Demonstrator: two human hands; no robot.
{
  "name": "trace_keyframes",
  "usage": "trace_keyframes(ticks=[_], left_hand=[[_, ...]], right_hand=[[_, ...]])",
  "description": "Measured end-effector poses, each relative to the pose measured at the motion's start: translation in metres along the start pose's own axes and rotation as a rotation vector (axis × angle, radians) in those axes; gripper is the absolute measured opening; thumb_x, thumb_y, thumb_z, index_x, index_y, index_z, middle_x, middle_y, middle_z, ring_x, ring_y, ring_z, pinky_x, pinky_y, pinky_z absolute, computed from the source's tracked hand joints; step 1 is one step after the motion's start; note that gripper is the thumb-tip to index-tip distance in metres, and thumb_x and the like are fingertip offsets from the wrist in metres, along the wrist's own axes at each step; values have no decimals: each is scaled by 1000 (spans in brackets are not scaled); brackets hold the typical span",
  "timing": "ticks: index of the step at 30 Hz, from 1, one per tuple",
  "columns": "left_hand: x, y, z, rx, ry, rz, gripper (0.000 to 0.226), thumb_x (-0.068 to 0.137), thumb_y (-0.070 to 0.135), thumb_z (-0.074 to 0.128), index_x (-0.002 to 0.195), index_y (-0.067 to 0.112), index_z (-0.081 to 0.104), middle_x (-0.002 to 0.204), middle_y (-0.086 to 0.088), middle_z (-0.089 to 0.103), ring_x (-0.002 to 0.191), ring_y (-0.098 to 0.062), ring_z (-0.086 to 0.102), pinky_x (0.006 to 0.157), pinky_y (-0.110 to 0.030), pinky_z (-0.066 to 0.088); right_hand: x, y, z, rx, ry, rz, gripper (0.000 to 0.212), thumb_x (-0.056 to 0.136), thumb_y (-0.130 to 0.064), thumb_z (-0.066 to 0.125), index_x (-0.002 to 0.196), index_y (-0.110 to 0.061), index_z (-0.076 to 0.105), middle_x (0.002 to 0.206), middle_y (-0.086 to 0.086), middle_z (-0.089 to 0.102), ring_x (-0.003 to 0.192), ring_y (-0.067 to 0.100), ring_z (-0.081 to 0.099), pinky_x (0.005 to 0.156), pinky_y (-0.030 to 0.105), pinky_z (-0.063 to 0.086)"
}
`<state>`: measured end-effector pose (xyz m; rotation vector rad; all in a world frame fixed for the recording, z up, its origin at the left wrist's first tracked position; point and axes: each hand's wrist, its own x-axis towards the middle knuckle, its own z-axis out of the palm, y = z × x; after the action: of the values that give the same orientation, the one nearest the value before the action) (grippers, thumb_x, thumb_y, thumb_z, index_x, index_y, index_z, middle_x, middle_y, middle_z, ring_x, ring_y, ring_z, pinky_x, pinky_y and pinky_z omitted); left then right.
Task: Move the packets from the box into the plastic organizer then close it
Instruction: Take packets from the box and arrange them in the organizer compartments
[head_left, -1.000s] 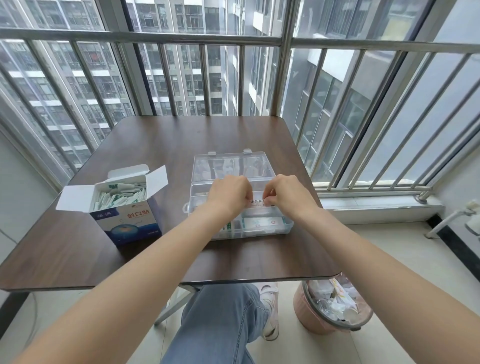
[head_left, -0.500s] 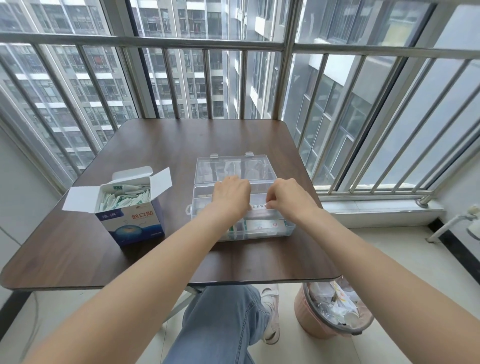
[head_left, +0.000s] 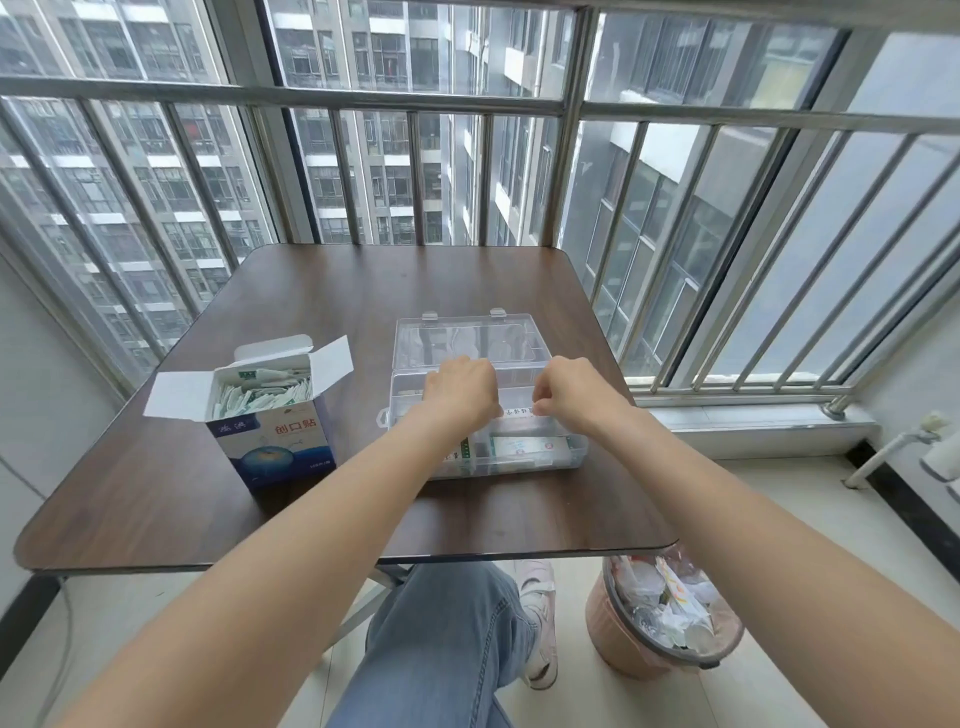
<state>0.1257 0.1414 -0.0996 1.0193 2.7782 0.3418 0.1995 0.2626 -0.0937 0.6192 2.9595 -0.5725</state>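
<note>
Clear plastic organizer (head_left: 519, 462) near table (head_left: 156, 519) front edge.

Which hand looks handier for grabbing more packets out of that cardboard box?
Probably the left hand. The box stands open on the left side of the table, beside the left forearm, while the right hand would have to cross over the plastic organizer.

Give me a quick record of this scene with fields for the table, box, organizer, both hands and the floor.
table: dark wood table by a barred window
box: open box on the left, full of packets
organizer: clear plastic organizer, lid open
left hand: left hand reaching into organizer, fingers hidden
right hand: right hand pinching something small at organizer
floor: pink bin of rubbish
</note>
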Motion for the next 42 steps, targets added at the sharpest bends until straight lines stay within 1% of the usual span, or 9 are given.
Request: trace_keyframes(ticks=[6, 13, 17, 21, 24, 28, 33, 37, 42], left_hand=[[-22, -3, -22, -150, 101, 90, 22, 86, 34, 64, 97, 15, 69, 96, -5, 53, 105, -24, 50, 83, -34, 40], [-80, -36, -54, -321, 528, 227, 15, 89, 25, 60, 97, 14, 66, 87, 3, 52, 80, -14, 51, 74, -29, 44], [-104, -80, -65, -239, 676, 164, 24, 81, 17, 69, 102, 8, 62, 89, -2, 52, 83, -18, 49, 75, -29, 42], [-116, -136, -78, -2, 370, -38, 76, 73, 38, 75, 135, 12, 42, 131, -9, 47, 123, -28, 39, 102, -36, 31], [-122, -163, -88, 170, 130, -99, 97, 69, 54, 74, 145, 14, 28, 144, -6, 37, 131, -25, 32, 105, -32, 29], [-120, -182, -94, 120, 104, -54, 81, 69, 45, 79, 137, 16, 45, 131, -6, 52, 119, -24, 48, 95, -34, 41], [-123, -187, -95, 104, 149, 38, 81, 67, 38, 82, 136, 19, 46, 129, 0, 54, 118, -20, 49, 94, -28, 38], [-120, -185, -96, 187, 136, 86, 78, 67, 38, 81, 135, 22, 47, 121, 0, 57, 113, -20, 52, 91, -30, 40], [-114, -186, -96, 147, 109, 78, 76, 64, 36, 83, 131, 19, 53, 118, -2, 59, 112, -23, 52, 93, -35, 42]], right_hand=[[-17, -7, -16, 51, 127, -58, 15, 89, -17, 61, 96, -9, 72, 100, 11, 70, 94, 26, 63, 83, 35, 50], [-47, -58, -20, 221, 347, -304, 19, 91, -14, 56, 102, -10, 71, 100, 5, 70, 88, 13, 60, 82, 22, 43], [-49, -97, -11, 242, 434, -430, 24, 92, -12, 54, 113, -13, 66, 111, 5, 65, 105, 17, 58, 91, 26, 44], [-47, -141, 0, 116, 292, -553, 31, 95, -16, 50, 125, -15, 58, 128, 4, 57, 121, 19, 47, 100, 27, 33], [-37, -169, 9, 47, 197, -564, 30, 97, -20, 48, 124, -13, 58, 128, 6, 57, 120, 21, 49, 100, 31, 35], [-25, -192, 18, 44, 186, -518, 25, 96, -19, 50, 111, -7, 66, 109, 10, 66, 102, 23, 59, 90, 32, 44], [-14, -201, 23, 35, 230, -468, 12, 87, -21, 64, 94, -14, 72, 87, -3, 50, 86, 18, 57, 78, 31, 47], [-13, -211, 32, -74, 259, -468, 10, 84, -20, 67, 91, -17, 73, 84, -4, 48, 91, 20, 56, 70, 30, 43], [-10, -215, 39, -261, 326, -507, 17, 93, -24, 55, 99, -16, 69, 102, 3, 59, 100, 23, 55, 67, 30, 36]])
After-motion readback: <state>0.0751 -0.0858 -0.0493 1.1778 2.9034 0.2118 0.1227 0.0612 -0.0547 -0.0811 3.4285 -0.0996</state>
